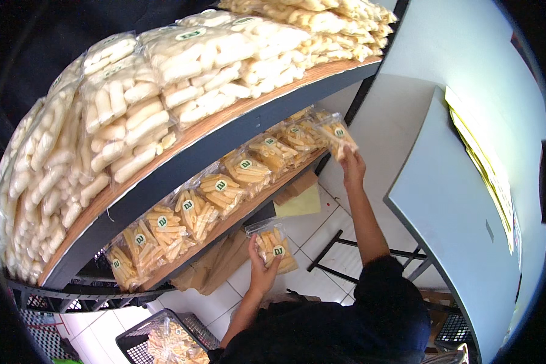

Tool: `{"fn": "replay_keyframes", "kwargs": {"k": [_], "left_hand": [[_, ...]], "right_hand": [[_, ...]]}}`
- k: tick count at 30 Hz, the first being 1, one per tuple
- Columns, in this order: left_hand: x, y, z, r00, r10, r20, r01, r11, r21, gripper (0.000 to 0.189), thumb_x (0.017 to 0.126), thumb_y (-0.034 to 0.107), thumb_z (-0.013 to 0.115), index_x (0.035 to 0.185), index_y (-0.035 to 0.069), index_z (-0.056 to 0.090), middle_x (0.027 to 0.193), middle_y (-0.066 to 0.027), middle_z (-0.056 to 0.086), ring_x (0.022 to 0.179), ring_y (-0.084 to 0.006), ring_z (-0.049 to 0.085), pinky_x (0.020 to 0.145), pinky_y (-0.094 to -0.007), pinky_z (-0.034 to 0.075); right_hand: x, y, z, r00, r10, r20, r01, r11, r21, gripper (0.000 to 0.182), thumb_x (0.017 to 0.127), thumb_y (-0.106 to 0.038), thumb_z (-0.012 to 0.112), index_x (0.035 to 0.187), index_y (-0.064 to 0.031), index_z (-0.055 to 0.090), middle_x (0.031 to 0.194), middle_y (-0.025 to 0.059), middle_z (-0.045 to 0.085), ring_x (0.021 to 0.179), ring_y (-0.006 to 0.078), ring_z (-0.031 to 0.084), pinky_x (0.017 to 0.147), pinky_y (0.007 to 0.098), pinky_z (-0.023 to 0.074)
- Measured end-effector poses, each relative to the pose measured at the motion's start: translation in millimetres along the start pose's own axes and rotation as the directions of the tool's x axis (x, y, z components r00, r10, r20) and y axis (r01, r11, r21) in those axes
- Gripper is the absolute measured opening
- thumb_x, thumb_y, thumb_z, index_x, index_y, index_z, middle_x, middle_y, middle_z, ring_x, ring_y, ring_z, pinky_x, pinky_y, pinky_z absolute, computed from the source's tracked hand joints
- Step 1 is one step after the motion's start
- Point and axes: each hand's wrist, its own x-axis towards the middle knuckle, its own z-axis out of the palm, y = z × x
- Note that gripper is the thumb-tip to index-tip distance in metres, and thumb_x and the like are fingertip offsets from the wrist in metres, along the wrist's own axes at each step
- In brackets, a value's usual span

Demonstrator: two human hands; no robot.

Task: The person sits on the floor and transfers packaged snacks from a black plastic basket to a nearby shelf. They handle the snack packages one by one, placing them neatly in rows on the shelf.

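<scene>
My left hand (pixel 263 272) holds a clear plastic bag of stick-shaped snacks (pixel 273 245) with a round label, away from the shelf and above the tiled floor. Farther up and to the right, my right hand (pixel 352 166) grips the lower end of a similar snack bag (pixel 337 132) at the right end of the lower shelf. A row of like bags (pixel 245 166) leans along that shelf, labels facing out. Stacked bags of pale, thicker snacks (pixel 186 54) fill the upper shelf, with yellowish curled ones (pixel 336 27) at its right end.
The dark-edged upper shelf (pixel 236 123) overhangs the lower row. A black plastic basket (pixel 141 325) with more snack bags stands on the floor at lower left. Brown cardboard (pixel 214 268) lies under the shelf. A grey-blue tabletop (pixel 455 218) is at right, near a black metal frame (pixel 325 250).
</scene>
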Motion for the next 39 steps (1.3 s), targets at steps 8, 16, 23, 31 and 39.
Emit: {"fn": "replay_keyframes", "kwargs": {"k": [8, 16, 23, 31, 39], "left_hand": [[-11.4, -1.4, -19.0, 0.998, 0.003, -0.062, -0.004, 1.000, -0.014, 0.076, 0.071, -0.009, 0.051, 0.129, 0.006, 0.005, 0.124, -0.0183, 0.024, 0.113, -0.0243, 0.031, 0.094, -0.0328, 0.028], [-11.6, 1.8, -26.9, 0.996, 0.042, -0.075, -0.043, 0.999, -0.013, 0.078, 0.069, -0.008, 0.052, 0.129, 0.006, 0.005, 0.126, -0.0179, 0.021, 0.115, -0.0251, 0.029, 0.095, -0.0346, 0.025], [2.0, 47.0, -22.4, 0.985, 0.161, -0.058, -0.164, 0.985, -0.057, 0.094, 0.067, -0.012, 0.051, 0.130, 0.012, -0.014, 0.134, -0.0186, 0.006, 0.120, -0.0245, 0.022, 0.095, -0.0327, 0.025], [5.1, 67.5, -28.9, 0.987, 0.152, 0.048, -0.128, 0.937, -0.325, 0.098, 0.068, -0.011, 0.051, 0.128, 0.015, -0.022, 0.133, -0.0196, 0.007, 0.118, -0.0239, 0.025, 0.093, -0.0324, 0.027], [-5.8, 79.5, -88.8, 0.993, 0.105, 0.046, -0.092, 0.971, -0.222, 0.087, 0.069, -0.009, 0.050, 0.129, 0.005, -0.012, 0.130, -0.0164, 0.018, 0.116, -0.0220, 0.028, 0.095, -0.0321, 0.025]], "right_hand": [[86.7, 42.8, 30.5, 0.964, 0.241, -0.114, -0.241, 0.970, 0.014, 0.036, 0.070, -0.028, 0.067, 0.087, -0.0002, 0.051, 0.071, 0.0035, 0.054, 0.058, 0.0104, 0.052, 0.053, 0.0206, 0.0472], [106.2, 74.8, 32.6, 0.964, 0.186, -0.191, -0.225, 0.952, -0.207, 0.031, 0.069, -0.029, 0.068, 0.075, -0.0039, 0.051, 0.058, 0.0005, 0.046, 0.048, 0.0098, 0.045, 0.044, 0.0226, 0.0436], [99.3, 71.6, 28.7, 0.961, 0.239, -0.139, -0.265, 0.940, -0.214, 0.035, 0.071, -0.038, 0.063, 0.072, -0.0059, 0.048, 0.060, 0.0015, 0.047, 0.046, 0.0100, 0.042, 0.038, 0.0206, 0.0308], [22.4, 63.5, 11.7, 0.928, -0.086, -0.363, 0.073, 0.996, -0.050, 0.032, 0.075, -0.030, 0.058, 0.090, -0.0021, 0.052, 0.078, 0.0028, 0.051, 0.064, 0.0113, 0.044, 0.056, 0.0222, 0.0362], [-253.4, 50.1, 48.2, 0.938, 0.170, 0.302, -0.168, 0.985, -0.032, 0.025, 0.084, -0.023, 0.048, 0.093, -0.0009, 0.052, 0.075, 0.0022, 0.052, 0.072, 0.0090, 0.046, 0.062, 0.0221, 0.0353]]}}
